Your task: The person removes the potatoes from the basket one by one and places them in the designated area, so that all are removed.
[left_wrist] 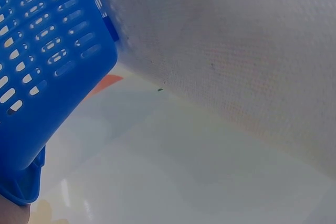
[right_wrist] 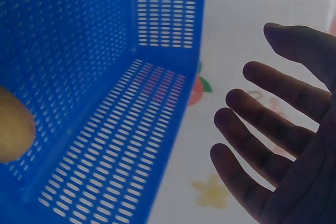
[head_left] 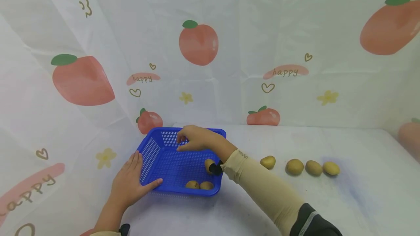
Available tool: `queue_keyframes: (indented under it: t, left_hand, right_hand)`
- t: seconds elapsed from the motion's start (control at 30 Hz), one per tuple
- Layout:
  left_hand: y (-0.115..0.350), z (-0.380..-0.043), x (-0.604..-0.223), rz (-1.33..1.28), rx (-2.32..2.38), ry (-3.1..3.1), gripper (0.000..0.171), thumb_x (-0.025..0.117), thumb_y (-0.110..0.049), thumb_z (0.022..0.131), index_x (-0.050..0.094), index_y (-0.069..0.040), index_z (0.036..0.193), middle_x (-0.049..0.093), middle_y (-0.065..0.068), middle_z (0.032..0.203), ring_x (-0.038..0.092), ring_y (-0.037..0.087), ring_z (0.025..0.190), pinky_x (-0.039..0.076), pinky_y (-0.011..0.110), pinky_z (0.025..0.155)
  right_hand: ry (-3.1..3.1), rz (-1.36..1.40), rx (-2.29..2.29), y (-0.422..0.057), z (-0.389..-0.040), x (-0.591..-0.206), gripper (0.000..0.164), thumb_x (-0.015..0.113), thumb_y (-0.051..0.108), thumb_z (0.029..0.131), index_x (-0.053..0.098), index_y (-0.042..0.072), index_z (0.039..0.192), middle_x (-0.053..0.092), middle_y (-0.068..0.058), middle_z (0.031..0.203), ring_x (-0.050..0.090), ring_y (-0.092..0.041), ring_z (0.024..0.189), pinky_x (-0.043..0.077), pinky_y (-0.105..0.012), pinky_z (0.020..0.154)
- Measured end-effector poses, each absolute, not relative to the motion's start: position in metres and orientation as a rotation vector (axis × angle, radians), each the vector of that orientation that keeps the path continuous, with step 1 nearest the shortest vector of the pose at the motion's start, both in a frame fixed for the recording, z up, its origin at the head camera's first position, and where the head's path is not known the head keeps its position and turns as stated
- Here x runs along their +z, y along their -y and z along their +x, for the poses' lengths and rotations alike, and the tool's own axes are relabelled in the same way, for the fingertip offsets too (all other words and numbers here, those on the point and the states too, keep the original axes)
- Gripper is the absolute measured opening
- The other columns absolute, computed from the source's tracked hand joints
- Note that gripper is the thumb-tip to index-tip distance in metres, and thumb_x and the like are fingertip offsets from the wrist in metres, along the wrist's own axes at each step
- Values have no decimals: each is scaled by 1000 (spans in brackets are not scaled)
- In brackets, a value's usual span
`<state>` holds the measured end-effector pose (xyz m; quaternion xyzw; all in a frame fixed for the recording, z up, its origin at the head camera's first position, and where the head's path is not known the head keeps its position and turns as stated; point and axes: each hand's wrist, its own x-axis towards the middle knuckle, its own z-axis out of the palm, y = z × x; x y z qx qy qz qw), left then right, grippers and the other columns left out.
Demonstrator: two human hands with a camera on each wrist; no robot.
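Note:
My left hand (head_left: 129, 181) rests against the left side of a blue plastic basket (head_left: 157, 193), its fingers along the rim and the thumb stretched over the near corner. Above the basket hangs my right hand (head_left: 197, 138), empty, its fingers apart and slightly bent; the right wrist view shows the fingers (right_wrist: 257, 129) with nothing between them. Inside the basket, two potatoes (head_left: 192, 184) lie at the near right corner, and another potato (head_left: 208, 165) is partly hidden by the right wrist. The left wrist view shows mostly the basket's slotted side (left_wrist: 58, 61).
To the right of the basket, several potatoes lie on the white table (head_left: 279, 199): one potato (head_left: 268, 162) a little apart, the others in a row with a brown one (head_left: 294, 167) at its left end. A fruit-printed white cloth (head_left: 229, 94) hangs behind and at the left.

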<state>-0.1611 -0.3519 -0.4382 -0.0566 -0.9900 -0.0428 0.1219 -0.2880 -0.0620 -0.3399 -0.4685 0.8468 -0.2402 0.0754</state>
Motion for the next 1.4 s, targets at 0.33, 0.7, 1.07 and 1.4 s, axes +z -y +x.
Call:
queue_keyframes:
  t: [0.33, 0.7, 1.07, 1.4]
  left_hand:
    - [353, -162, -442, -161, -139, 2893, 129, 65, -81, 85, 28, 18, 159, 27, 37, 168, 30, 54, 156, 32, 68, 125]
    - [353, -163, -441, -151, -137, 2901, 130, 64, -82, 85, 27, 17, 159, 26, 36, 168, 29, 54, 157, 32, 67, 126]
    - [355, -165, -444, -143, -133, 2905, 130, 64, -82, 84, 25, 16, 160, 25, 35, 169, 28, 53, 158, 31, 66, 127]
    - [355, -165, -442, -142, -129, 2904, 130, 63, -83, 84, 25, 16, 160, 25, 35, 170, 28, 52, 158, 30, 66, 127]
  right_hand:
    - [-2518, -1197, -518, 81, -297, -368, 24, 77, 35, 99, 76, 14, 111, 72, 1, 108, 65, -12, 99, 58, -27, 84]
    - [-2519, -1011, -318, 84, -305, -384, 33, 80, 35, 96, 76, 10, 117, 76, -1, 114, 71, -17, 105, 61, -32, 91]
    - [-2447, -801, -207, 79, -307, -389, 46, 85, 31, 90, 67, 13, 129, 70, 0, 121, 65, -18, 118, 57, -36, 105]
    - [-2452, -757, 39, 86, -311, -394, 44, 87, 18, 87, 71, 11, 127, 71, 0, 116, 63, -15, 105, 60, -29, 95]
